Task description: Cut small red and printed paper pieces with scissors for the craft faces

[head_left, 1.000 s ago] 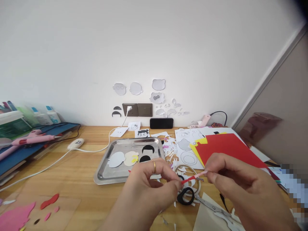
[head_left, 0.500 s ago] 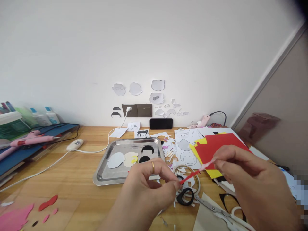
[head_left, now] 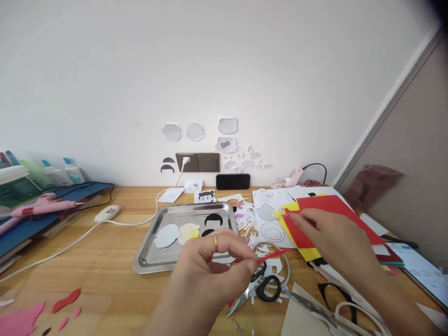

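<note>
Pinched betw. L hand (head_left: 213, 275) thumb & forefinger: thin red strip (head_left: 275, 255), free end poking right, above scissors (head_left: 266, 285). R hand (head_left: 336, 238) over red sheet (head_left: 336, 205), can't tell if it grips anything. Strip-handling step, prob.; floppy, so next move wants support at free end.

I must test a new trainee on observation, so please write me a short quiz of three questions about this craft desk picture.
1. True or false: the left hand pinches a thin red strip between its fingertips.
2. Where do the white, yellow and black cut-out shapes lie? A) in the metal tray; B) on the blue folder; C) on the wall socket.
3. Fill the gap: just below the strip, on the wooden desk, lie ___ with black handles.
Key: 1 true; 2 A; 3 scissors.
</note>
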`<action>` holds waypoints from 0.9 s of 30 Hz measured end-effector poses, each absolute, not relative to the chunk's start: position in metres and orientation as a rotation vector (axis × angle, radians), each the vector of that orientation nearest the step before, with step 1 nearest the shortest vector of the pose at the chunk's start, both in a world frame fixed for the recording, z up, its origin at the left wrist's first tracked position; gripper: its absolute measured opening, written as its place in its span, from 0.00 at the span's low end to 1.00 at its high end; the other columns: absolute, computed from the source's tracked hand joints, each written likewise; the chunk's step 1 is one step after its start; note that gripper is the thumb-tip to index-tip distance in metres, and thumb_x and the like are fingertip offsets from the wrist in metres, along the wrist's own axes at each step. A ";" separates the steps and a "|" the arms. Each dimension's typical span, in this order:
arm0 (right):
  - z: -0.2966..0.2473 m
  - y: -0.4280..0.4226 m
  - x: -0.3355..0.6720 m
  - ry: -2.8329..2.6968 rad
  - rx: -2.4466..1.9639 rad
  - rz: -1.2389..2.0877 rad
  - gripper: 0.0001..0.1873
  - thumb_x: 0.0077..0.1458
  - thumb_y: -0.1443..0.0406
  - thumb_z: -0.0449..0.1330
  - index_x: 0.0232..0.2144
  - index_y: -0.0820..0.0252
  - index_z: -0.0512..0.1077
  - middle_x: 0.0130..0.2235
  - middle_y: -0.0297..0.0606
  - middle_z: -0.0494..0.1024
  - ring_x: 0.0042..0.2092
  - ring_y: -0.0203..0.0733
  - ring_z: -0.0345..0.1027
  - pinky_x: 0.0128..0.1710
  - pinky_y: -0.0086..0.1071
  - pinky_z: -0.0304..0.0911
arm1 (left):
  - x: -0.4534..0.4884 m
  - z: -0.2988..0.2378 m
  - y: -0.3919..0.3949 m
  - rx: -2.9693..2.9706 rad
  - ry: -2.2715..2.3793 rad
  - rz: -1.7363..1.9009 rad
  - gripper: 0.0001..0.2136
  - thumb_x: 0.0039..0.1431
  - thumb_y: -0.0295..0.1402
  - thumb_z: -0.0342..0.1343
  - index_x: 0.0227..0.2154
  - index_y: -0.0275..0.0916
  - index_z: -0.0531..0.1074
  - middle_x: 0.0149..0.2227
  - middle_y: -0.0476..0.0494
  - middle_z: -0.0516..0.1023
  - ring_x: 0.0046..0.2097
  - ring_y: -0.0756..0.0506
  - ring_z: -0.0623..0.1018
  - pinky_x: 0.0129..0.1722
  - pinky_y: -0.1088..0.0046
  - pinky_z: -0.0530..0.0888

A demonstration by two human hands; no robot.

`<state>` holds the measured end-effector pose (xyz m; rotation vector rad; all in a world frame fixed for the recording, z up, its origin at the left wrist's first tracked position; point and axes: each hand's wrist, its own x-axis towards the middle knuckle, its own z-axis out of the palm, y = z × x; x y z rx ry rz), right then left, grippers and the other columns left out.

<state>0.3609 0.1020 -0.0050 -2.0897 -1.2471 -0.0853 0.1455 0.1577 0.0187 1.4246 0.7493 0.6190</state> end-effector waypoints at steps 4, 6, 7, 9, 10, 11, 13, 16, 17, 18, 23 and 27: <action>-0.003 0.099 0.357 -1.428 -2.093 0.087 0.12 0.50 0.64 0.53 0.38 0.51 0.72 0.37 0.34 0.77 0.38 0.49 0.68 0.34 0.39 0.59 | 0.145 0.017 0.158 1.465 0.728 0.623 0.05 0.45 0.31 0.56 0.18 0.38 0.71 0.26 0.50 0.67 0.25 0.53 0.65 0.19 0.81 0.61; 0.006 0.093 0.347 -1.429 -2.021 0.221 0.13 0.54 0.61 0.49 0.38 0.49 0.71 0.35 0.31 0.77 0.38 0.43 0.69 0.35 0.35 0.62 | 0.145 0.017 0.157 1.464 0.729 0.636 0.05 0.45 0.30 0.55 0.18 0.39 0.71 0.25 0.50 0.67 0.26 0.53 0.65 0.20 0.81 0.62; 0.012 0.089 0.341 -1.397 -1.939 0.334 0.13 0.55 0.59 0.48 0.35 0.50 0.72 0.32 0.31 0.77 0.36 0.42 0.69 0.35 0.33 0.62 | 0.145 0.018 0.157 1.462 0.732 0.642 0.05 0.45 0.30 0.55 0.17 0.39 0.71 0.24 0.50 0.67 0.26 0.53 0.65 0.20 0.81 0.62; 0.021 0.083 0.328 -1.331 -1.778 0.528 0.17 0.55 0.54 0.46 0.30 0.52 0.73 0.29 0.33 0.76 0.35 0.41 0.69 0.35 0.31 0.63 | 0.144 0.018 0.157 1.459 0.739 0.645 0.05 0.45 0.29 0.55 0.17 0.38 0.71 0.24 0.51 0.67 0.26 0.53 0.65 0.21 0.81 0.62; 0.024 0.080 0.322 -1.310 -1.711 0.586 0.19 0.55 0.53 0.46 0.29 0.53 0.73 0.28 0.33 0.76 0.34 0.41 0.69 0.32 0.30 0.64 | 0.144 0.017 0.157 1.461 0.741 0.645 0.05 0.45 0.29 0.55 0.17 0.38 0.70 0.24 0.51 0.67 0.26 0.53 0.65 0.21 0.81 0.62; 0.026 0.079 0.317 -1.299 -1.677 0.631 0.20 0.54 0.52 0.46 0.27 0.54 0.73 0.26 0.34 0.75 0.31 0.40 0.68 0.29 0.29 0.64 | 0.144 0.017 0.157 1.467 0.739 0.644 0.05 0.45 0.30 0.55 0.17 0.38 0.70 0.24 0.50 0.68 0.26 0.53 0.65 0.21 0.81 0.63; 0.027 0.077 0.309 -1.301 -1.625 0.698 0.19 0.53 0.52 0.48 0.26 0.54 0.73 0.23 0.33 0.74 0.26 0.38 0.66 0.24 0.27 0.62 | 0.145 0.016 0.157 1.483 0.736 0.640 0.05 0.46 0.30 0.55 0.18 0.38 0.70 0.25 0.50 0.68 0.27 0.53 0.66 0.21 0.81 0.63; 0.023 0.079 0.305 -1.245 -1.576 0.703 0.17 0.53 0.54 0.50 0.22 0.55 0.72 0.21 0.31 0.72 0.24 0.35 0.63 0.22 0.24 0.61 | 0.147 0.016 0.157 1.505 0.752 0.627 0.05 0.45 0.31 0.56 0.19 0.38 0.71 0.25 0.50 0.68 0.27 0.52 0.67 0.22 0.80 0.63; 0.022 0.081 0.307 -1.196 -1.576 0.667 0.17 0.53 0.55 0.51 0.22 0.55 0.71 0.21 0.30 0.71 0.24 0.34 0.63 0.22 0.23 0.60 | 0.147 0.016 0.158 1.513 0.764 0.622 0.05 0.46 0.31 0.56 0.19 0.38 0.71 0.26 0.50 0.69 0.28 0.52 0.67 0.23 0.80 0.64; 0.020 0.083 0.310 -1.129 -1.585 0.611 0.15 0.52 0.55 0.52 0.22 0.55 0.71 0.21 0.30 0.71 0.24 0.34 0.62 0.22 0.23 0.60 | 0.147 0.017 0.161 1.525 0.771 0.616 0.05 0.46 0.31 0.55 0.19 0.38 0.70 0.26 0.50 0.69 0.28 0.52 0.67 0.25 0.80 0.64; 0.011 0.096 0.333 -0.820 -1.657 0.474 0.11 0.45 0.59 0.60 0.32 0.55 0.71 0.28 0.32 0.74 0.27 0.37 0.64 0.22 0.26 0.59 | 0.129 0.017 0.195 1.827 0.818 0.534 0.05 0.48 0.32 0.53 0.22 0.38 0.71 0.28 0.49 0.72 0.31 0.51 0.69 0.28 0.79 0.64; 0.004 0.099 0.345 -0.870 -1.672 0.575 0.07 0.44 0.60 0.61 0.29 0.53 0.73 0.30 0.31 0.75 0.31 0.37 0.64 0.26 0.25 0.59 | 0.102 0.007 0.235 2.152 0.924 0.312 0.09 0.51 0.36 0.50 0.27 0.37 0.72 0.30 0.48 0.74 0.34 0.50 0.71 0.35 0.77 0.66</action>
